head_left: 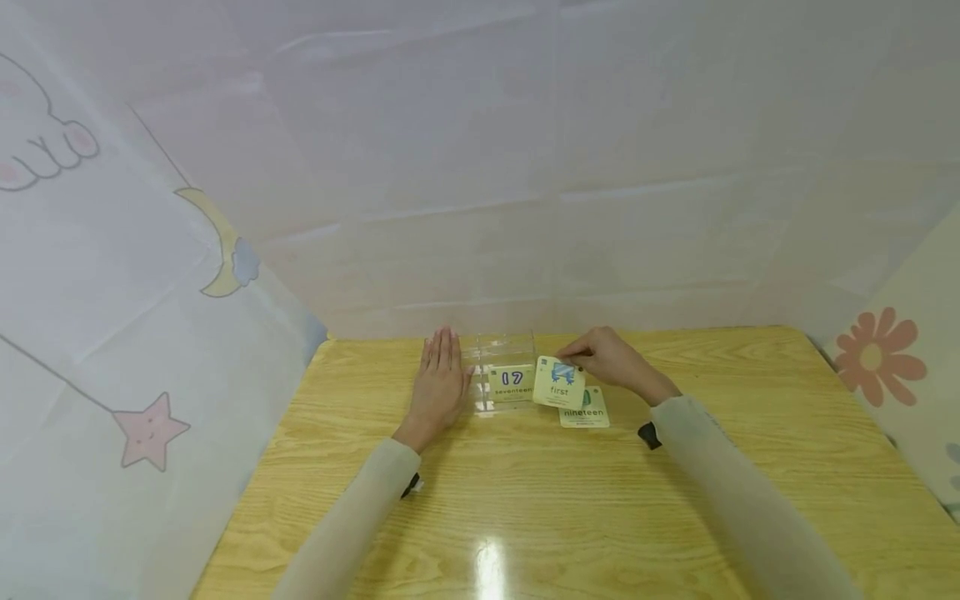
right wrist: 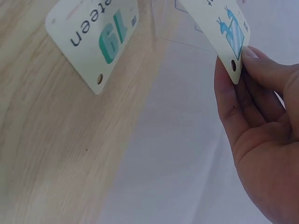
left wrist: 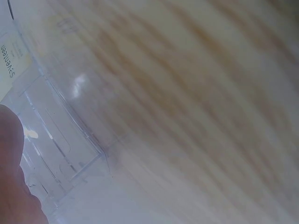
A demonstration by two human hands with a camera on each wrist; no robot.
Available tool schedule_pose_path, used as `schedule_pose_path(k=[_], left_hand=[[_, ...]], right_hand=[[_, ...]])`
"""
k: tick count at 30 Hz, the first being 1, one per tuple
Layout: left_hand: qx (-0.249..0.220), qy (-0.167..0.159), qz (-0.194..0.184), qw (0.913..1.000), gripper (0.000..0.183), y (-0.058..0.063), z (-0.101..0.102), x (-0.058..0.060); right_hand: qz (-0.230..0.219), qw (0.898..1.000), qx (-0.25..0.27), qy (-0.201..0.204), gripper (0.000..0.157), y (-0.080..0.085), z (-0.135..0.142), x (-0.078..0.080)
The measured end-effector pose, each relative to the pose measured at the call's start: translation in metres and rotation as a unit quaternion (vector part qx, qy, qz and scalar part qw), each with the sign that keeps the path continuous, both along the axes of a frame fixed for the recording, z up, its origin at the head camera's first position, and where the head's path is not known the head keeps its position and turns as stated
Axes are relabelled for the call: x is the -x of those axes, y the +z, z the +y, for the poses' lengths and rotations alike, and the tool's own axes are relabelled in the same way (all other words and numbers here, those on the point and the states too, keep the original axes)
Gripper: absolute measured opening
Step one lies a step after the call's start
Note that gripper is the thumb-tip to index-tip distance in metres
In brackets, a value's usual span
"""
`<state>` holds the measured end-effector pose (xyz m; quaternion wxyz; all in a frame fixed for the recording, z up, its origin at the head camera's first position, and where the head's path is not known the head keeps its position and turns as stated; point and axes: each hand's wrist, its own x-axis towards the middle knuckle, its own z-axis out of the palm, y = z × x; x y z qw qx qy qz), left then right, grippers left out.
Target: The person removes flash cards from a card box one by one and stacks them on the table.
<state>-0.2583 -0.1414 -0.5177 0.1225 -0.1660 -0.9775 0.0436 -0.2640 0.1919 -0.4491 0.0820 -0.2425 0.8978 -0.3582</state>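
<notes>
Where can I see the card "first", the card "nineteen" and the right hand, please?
Card "first" (head_left: 559,390): head view, on its printed word.
Card "nineteen" (right wrist: 95,36): right wrist view, plain surface between the word and green 19.
Right hand (head_left: 610,358): head view, back of the hand.

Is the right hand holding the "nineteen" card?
No, the right hand pinches the "first" card, while the "nineteen" card lies on the table.
</notes>
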Motion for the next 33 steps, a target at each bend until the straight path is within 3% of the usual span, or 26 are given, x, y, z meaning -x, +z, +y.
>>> schedule_pose_path(k=[13, 25, 33], left_hand=[[-0.005, 0.004, -0.018, 0.9998, 0.071, 0.003, 0.001, 0.001], [-0.014, 0.002, -0.014, 0.9998, 0.071, -0.002, -0.001, 0.0], [-0.011, 0.006, -0.014, 0.9998, 0.072, 0.0, 0.0, 0.0]], right_hand=[[-0.003, 1.0, -0.031, 0.001, 0.024, -0.017, 0.015, 0.001], [-0.012, 0.999, -0.034, 0.01, 0.026, -0.039, 0.027, 0.006], [-0.021, 0.999, -0.034, 0.003, 0.025, -0.042, 0.028, 0.006]])
